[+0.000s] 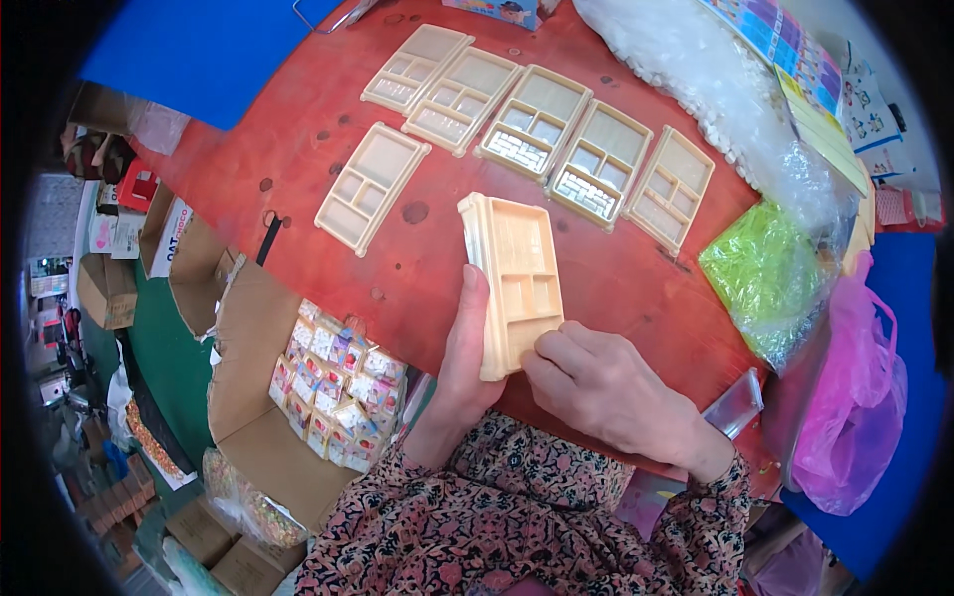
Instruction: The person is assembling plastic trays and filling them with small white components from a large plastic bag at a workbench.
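A beige plastic compartment tray (524, 236) is tilted up in front of me, over the near part of the red table. My left hand (465, 343) is wrapped round its left side, thumb along the edge. At the tray's lower right corner, the curled fingers of my right hand (616, 392) press together by the bottom compartment; whatever they may pinch is hidden. Several similar trays lie beyond on the table. Small white pieces fill the bottom compartments of two, the middle tray (537, 111) and the one right of it (603, 159).
An open cardboard box (243, 372) at my left holds several small colourful packets (338, 387). White pieces in clear plastic (686, 74) lie at the far right, above a bright green bag (760, 268). A pink plastic bag (845, 397) hangs at the red table's (397, 278) right.
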`<action>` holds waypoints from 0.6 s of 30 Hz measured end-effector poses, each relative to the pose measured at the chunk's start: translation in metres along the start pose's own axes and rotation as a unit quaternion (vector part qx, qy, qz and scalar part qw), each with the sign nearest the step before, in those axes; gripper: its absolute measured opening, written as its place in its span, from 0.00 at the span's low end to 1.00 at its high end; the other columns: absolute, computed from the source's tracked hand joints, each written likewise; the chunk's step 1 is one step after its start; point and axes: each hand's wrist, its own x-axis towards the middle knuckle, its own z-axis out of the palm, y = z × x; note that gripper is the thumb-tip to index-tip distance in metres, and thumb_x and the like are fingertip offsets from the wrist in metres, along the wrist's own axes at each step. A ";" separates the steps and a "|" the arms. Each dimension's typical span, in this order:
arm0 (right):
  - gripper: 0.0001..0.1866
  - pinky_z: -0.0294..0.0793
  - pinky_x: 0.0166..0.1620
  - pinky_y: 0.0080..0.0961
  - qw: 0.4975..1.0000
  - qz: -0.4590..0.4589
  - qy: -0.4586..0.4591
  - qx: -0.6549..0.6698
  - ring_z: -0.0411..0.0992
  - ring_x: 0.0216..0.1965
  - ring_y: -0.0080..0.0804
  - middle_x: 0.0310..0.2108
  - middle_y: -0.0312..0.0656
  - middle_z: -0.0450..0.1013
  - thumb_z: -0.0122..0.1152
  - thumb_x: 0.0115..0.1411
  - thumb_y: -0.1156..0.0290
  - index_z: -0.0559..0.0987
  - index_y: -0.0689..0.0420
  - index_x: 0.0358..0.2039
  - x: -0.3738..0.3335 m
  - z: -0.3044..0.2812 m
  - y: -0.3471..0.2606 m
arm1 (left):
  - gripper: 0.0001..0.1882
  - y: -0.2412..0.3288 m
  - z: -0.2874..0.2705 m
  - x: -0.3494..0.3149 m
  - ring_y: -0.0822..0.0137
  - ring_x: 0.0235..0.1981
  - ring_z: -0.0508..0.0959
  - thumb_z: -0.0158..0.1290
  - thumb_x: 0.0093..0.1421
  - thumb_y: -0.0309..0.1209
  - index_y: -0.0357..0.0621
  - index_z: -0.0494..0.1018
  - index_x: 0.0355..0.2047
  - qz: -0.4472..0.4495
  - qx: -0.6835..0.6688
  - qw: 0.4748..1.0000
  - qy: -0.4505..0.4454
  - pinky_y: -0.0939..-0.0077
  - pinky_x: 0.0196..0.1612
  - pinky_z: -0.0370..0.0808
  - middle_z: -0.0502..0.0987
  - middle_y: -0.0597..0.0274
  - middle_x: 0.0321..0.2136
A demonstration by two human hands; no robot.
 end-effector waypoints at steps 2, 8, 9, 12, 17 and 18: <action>0.09 0.68 0.25 0.28 1.000 -0.011 -0.017 -0.024 0.64 0.25 0.34 0.23 0.41 0.59 0.56 0.43 0.77 0.69 0.62 0.26 0.002 0.004 0.000 | 0.37 0.002 -0.003 0.000 0.62 0.41 0.76 0.22 0.64 0.58 0.38 0.60 0.55 0.024 0.005 1.000 0.018 0.67 0.47 0.72 0.73 0.52 0.42; 0.08 0.68 0.23 0.27 0.999 -0.025 0.017 0.016 0.65 0.25 0.34 0.23 0.40 0.59 0.58 0.42 0.77 0.69 0.60 0.25 0.005 0.007 0.007 | 0.31 0.007 -0.007 0.000 0.68 0.48 0.70 0.26 0.66 0.53 0.40 0.55 0.58 0.012 -0.018 1.000 -0.016 0.72 0.51 0.68 0.68 0.58 0.49; 0.08 0.68 0.23 0.27 0.999 -0.025 0.016 0.017 0.65 0.25 0.34 0.23 0.40 0.59 0.58 0.42 0.77 0.69 0.60 0.25 0.006 0.008 0.007 | 0.31 0.008 -0.006 -0.001 0.68 0.48 0.70 0.26 0.66 0.53 0.40 0.55 0.58 0.011 -0.019 1.000 -0.015 0.72 0.51 0.68 0.68 0.58 0.49; 0.10 0.69 0.24 0.28 0.999 -0.021 0.047 0.013 0.67 0.24 0.34 0.23 0.40 0.62 0.59 0.40 0.80 0.70 0.60 0.26 0.004 0.011 0.010 | 0.31 0.012 -0.001 -0.005 0.69 0.49 0.70 0.26 0.66 0.52 0.41 0.55 0.58 0.017 -0.017 0.999 -0.044 0.72 0.51 0.68 0.68 0.59 0.49; 0.11 0.70 0.26 0.26 0.986 -0.006 0.135 0.094 0.69 0.25 0.36 0.24 0.40 0.67 0.60 0.40 0.83 0.71 0.59 0.27 0.009 0.008 0.017 | 0.28 0.022 0.002 -0.010 0.68 0.49 0.71 0.29 0.67 0.48 0.40 0.56 0.58 0.006 -0.045 0.997 -0.064 0.71 0.52 0.67 0.68 0.57 0.49; 0.11 0.70 0.26 0.26 0.986 -0.006 0.134 0.093 0.69 0.25 0.36 0.24 0.40 0.67 0.60 0.40 0.83 0.71 0.59 0.27 0.009 0.008 0.017 | 0.28 0.022 -0.001 -0.010 0.68 0.49 0.71 0.29 0.67 0.48 0.40 0.56 0.58 0.006 -0.045 0.997 -0.064 0.71 0.52 0.67 0.68 0.57 0.49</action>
